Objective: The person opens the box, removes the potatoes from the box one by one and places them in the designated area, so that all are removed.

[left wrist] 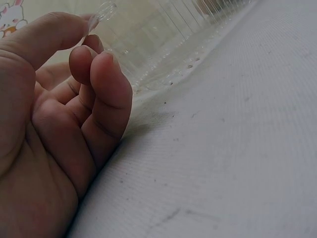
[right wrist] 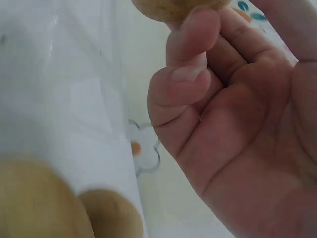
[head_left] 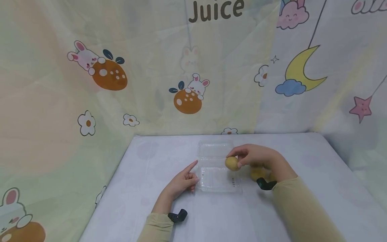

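A clear plastic clamshell box (head_left: 214,179) lies spread out on the table, its lid (head_left: 215,149) folded back toward the wall. My left hand (head_left: 180,183) holds the box's left edge, thumb at the rim, index finger stretched along the side and the other fingers curled. In the left wrist view the thumb tip meets the plastic rim (left wrist: 103,17). Above the box's right side, my right hand (head_left: 257,155) pinches a small yellow-brown potato (head_left: 231,163) between thumb and fingertips. The right wrist view cuts this potato (right wrist: 178,7) off at the top.
Other potatoes (head_left: 257,173) lie on the table right of the box, partly hidden under the right forearm; two potatoes (right wrist: 37,203) show in the right wrist view. A white cloth (head_left: 151,168) covers the table. Printed curtains (head_left: 151,101) stand behind and at both sides.
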Demonstrator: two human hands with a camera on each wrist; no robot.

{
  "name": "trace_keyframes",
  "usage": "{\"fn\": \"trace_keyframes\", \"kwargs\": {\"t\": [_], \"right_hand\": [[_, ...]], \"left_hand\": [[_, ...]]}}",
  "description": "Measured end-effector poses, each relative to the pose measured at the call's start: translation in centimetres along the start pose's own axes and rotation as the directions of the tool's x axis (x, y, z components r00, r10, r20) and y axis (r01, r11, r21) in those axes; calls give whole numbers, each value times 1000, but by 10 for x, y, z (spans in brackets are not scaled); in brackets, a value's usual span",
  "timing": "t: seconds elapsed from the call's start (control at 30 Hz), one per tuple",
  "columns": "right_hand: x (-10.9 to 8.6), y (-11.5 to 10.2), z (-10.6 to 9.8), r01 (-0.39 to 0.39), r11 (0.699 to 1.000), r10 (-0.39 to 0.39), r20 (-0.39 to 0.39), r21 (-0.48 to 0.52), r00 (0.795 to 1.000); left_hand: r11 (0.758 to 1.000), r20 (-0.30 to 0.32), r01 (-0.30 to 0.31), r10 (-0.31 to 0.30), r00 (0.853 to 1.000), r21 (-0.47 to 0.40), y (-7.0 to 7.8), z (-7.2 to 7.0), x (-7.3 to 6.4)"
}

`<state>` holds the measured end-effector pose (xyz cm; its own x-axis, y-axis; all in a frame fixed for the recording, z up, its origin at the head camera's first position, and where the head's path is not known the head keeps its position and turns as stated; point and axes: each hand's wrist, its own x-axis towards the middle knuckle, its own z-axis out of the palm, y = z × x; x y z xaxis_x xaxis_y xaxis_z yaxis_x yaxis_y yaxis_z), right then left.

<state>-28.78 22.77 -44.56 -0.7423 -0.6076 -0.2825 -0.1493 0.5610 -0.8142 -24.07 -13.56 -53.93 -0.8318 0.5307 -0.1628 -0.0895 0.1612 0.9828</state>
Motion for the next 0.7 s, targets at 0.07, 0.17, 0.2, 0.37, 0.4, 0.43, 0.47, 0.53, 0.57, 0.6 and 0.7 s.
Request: {"fn": "trace_keyframes", "kwargs": {"t": [0.07, 0.17, 0.2, 0.37, 0.4, 0.43, 0.47, 0.53, 0.57, 0.6, 0.7], "right_hand": [[-10, 8, -6, 4, 1000, -5, -42, -9, 999], [-25, 21, -16, 14, 999, -17, -102, -32, 995], [-30, 26, -18, 12, 999, -16, -119, -33, 993], [-54, 50, -29, -17, 998, 2, -218, -67, 976], [-58, 54, -30, -17, 997, 0, -235, -72, 972], [-63, 58, -32, -22, 997, 3, -248, -76, 969], [-67, 63, -33, -21, 997, 0, -259, -80, 966], [-75, 71, -34, -19, 997, -4, -273, -80, 962], [-79, 75, -34, -18, 997, -4, -282, -75, 959], [-83, 78, -35, -26, 997, 5, -291, -68, 957], [-94, 89, -36, -39, 998, 23, -330, -42, 944]], "left_hand": [[1000, -2, -1, 1, 1000, -4, -1, 0, 1], [1000, -2, 1, -1, 1000, -3, -2, -1, 1], [1000, -4, 6, -6, 1000, -4, -2, -1, 1], [1000, -5, 8, -8, 1000, -3, -3, 0, 1], [1000, -6, 8, -8, 1000, -1, -2, 0, 1], [1000, -6, 6, -6, 1000, 0, -2, 0, 1], [1000, -6, 5, -5, 1000, 1, -2, 0, 1], [1000, -7, 3, -3, 1000, 2, -2, 0, 1], [1000, -6, 3, -3, 1000, 1, -2, 0, 1], [1000, -5, 3, -3, 1000, 1, -2, 0, 1], [1000, -2, 0, 0, 1000, -1, -2, 0, 0]]}}
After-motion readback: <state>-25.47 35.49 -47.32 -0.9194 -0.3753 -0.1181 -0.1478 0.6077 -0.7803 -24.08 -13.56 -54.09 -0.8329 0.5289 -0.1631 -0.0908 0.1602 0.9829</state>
